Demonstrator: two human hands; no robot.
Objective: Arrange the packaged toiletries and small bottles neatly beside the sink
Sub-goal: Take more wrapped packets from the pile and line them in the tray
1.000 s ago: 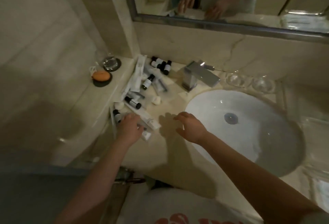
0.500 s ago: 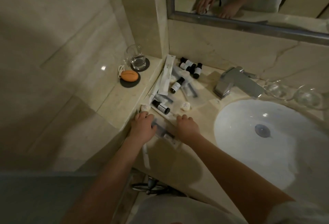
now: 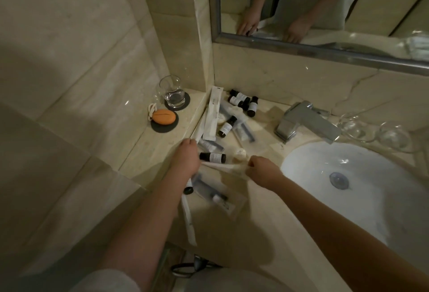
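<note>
My left hand (image 3: 185, 157) and right hand (image 3: 262, 171) are both closed on the ends of a white packet (image 3: 222, 166), stretched between them near the surface's (image 3: 267, 233) left edge.

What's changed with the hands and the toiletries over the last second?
The right hand came across from the sink side to the pile. Both it and the left hand have closed on a long white packet and hold it stretched between them. The small bottles by the wall, the glass and the faucet stayed put.
</note>
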